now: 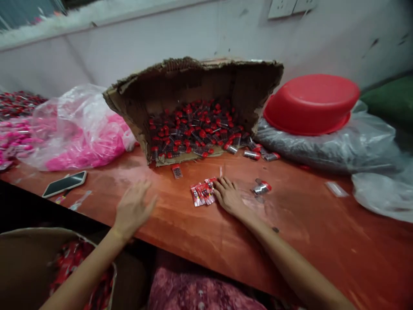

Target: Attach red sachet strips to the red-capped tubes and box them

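My right hand (228, 196) rests on the reddish table with its fingertips on a few small red-and-clear packets (202, 193), which lie overlapping. Blurred by motion, my left hand (134, 206) is held over the front part of the table, its fingers apart and nothing in it. Between the hands and the wall, a cardboard box (129, 101) lies on its side with its open mouth toward me. Inside is a heap of small dark containers with red caps (196, 129). One dark-and-red piece (177, 171) lies just before the box; a few more (261, 187) are right of my right hand.
A red plastic basin (314, 103) sits upside down on a filled clear bag (325, 148) at the right. On the left are a bag of pink pieces (87, 146) and a phone (64, 184). Below the table edge, a container (111, 280) holds red packets.
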The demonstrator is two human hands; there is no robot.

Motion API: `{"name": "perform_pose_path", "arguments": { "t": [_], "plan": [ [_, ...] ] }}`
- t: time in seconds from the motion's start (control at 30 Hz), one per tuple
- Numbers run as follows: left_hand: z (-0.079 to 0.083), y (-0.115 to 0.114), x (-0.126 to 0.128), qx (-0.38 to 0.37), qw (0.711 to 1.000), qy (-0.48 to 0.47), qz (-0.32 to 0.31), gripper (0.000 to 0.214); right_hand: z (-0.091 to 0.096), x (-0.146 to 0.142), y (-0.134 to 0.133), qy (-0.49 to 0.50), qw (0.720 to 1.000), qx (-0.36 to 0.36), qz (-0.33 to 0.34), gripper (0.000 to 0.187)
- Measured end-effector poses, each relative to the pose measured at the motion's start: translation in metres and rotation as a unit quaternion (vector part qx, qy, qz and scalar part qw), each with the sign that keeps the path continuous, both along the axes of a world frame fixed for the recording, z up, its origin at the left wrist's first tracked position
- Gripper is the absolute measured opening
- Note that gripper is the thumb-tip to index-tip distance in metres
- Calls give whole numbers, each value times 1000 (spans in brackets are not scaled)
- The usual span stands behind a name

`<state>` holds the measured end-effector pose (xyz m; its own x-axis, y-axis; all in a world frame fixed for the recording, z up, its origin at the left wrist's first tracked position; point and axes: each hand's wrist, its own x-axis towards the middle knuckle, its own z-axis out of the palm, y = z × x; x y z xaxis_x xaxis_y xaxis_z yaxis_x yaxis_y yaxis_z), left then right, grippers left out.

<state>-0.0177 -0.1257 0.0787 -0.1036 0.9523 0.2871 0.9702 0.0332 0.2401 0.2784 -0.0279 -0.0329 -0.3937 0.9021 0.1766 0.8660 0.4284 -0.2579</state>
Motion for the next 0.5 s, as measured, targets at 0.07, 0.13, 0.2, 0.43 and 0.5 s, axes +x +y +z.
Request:
{"name": "perform_pose_path", "arguments": {
  "t": [0.07,0.13,0.2,0.43,0.5],
  "plan": [
    [5,61,5,25,992,-60,107,70,-1,0,14,23,1000,14,-14,41],
    [9,114,-3,6,978,-98,184,86,8,-5,41,41,999,29,-9,41],
    [9,155,-17,-58,962,-122,235,86,25,-18,74,52,997,48,19,41],
    [-17,191,-52,-163,954,124,217,41,94,-148,182,51,981,106,152,50],
    [-25,179,-54,-182,953,180,159,42,106,-198,209,34,979,112,169,52]
  ]
}}
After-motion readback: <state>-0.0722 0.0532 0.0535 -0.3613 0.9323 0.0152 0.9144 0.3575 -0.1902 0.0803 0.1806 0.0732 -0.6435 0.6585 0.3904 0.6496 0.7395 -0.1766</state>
